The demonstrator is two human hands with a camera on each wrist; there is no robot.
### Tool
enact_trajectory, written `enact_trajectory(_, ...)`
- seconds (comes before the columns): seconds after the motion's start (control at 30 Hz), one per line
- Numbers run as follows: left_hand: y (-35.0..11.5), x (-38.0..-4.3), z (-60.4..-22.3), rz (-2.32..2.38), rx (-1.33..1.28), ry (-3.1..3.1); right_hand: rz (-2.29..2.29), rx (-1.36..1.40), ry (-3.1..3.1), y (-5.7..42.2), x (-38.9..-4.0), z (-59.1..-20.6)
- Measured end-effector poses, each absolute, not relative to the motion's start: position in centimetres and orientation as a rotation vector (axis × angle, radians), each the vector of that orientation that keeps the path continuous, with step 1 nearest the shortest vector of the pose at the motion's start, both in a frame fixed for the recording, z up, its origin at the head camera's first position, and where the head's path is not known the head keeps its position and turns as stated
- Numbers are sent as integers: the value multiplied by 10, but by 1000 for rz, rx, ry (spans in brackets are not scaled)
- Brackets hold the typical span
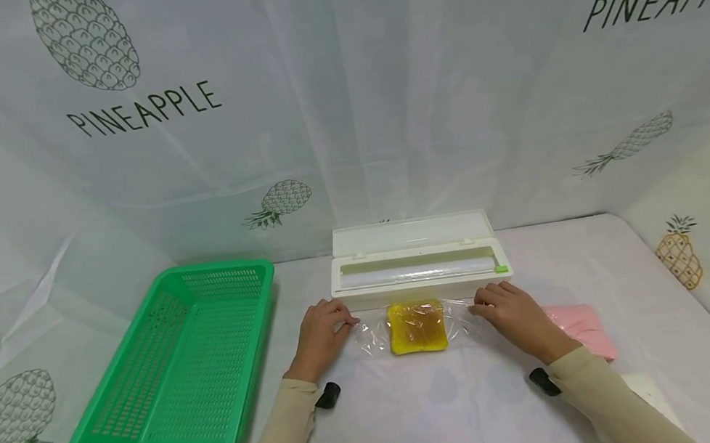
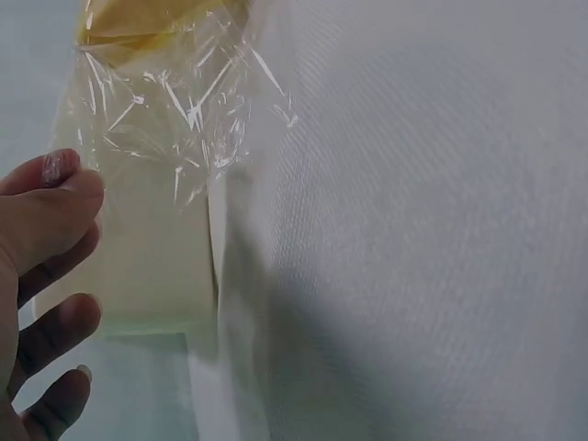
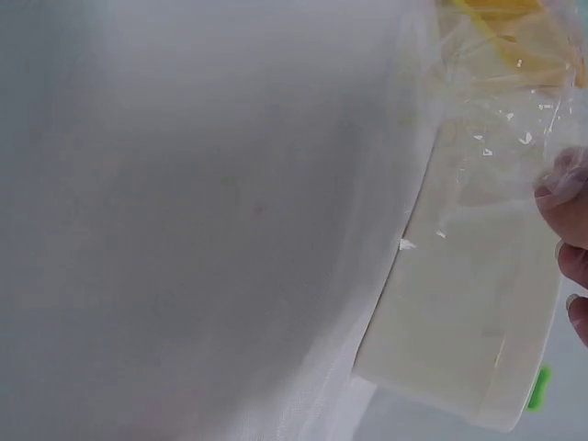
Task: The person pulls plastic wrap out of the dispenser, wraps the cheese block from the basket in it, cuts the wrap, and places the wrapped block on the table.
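A yellow, toast-shaped piece with a brown middle [image 1: 417, 327] lies in front of the white wrap box, covered by clear plastic wrap [image 1: 373, 333] that spreads out on both sides. My left hand [image 1: 321, 336] pinches the wrap's left end between thumb and index finger, the other fingers loosely bent in the left wrist view. On the opposite side my right hand [image 1: 516, 318] pinches the right end of the wrap. Crinkled film [image 2: 165, 110] stretches from the left fingertips toward the yellow piece. Behind stands the wrap dispenser box [image 1: 422, 293], lid raised, a roll of film [image 1: 418, 272] inside.
A green slotted basket [image 1: 259, 357] stands at the left of the table. Past the right forearm lie a folded pink cloth [image 1: 580, 327] and a pale flat item [image 1: 652, 392], partly hidden by the sleeve. A pineapple-print curtain [image 1: 381, 101] hangs behind the table.
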State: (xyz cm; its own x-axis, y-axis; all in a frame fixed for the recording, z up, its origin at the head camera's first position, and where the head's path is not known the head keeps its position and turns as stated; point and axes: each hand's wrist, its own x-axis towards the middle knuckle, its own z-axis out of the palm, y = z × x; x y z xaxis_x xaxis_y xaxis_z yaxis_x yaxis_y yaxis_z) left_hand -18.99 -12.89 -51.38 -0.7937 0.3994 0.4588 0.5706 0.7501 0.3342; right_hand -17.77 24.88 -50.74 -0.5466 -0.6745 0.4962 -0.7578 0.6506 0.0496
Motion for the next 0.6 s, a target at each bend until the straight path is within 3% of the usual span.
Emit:
enact_trajectory(0.4,-125,-188,-518,-461,-796,-2870,90,1138,-2480,248,-177,-515)
enact_trajectory(0.6,-136,-185,-530,-819,-796,-2912,61,1052,-2578,255,-171,-517)
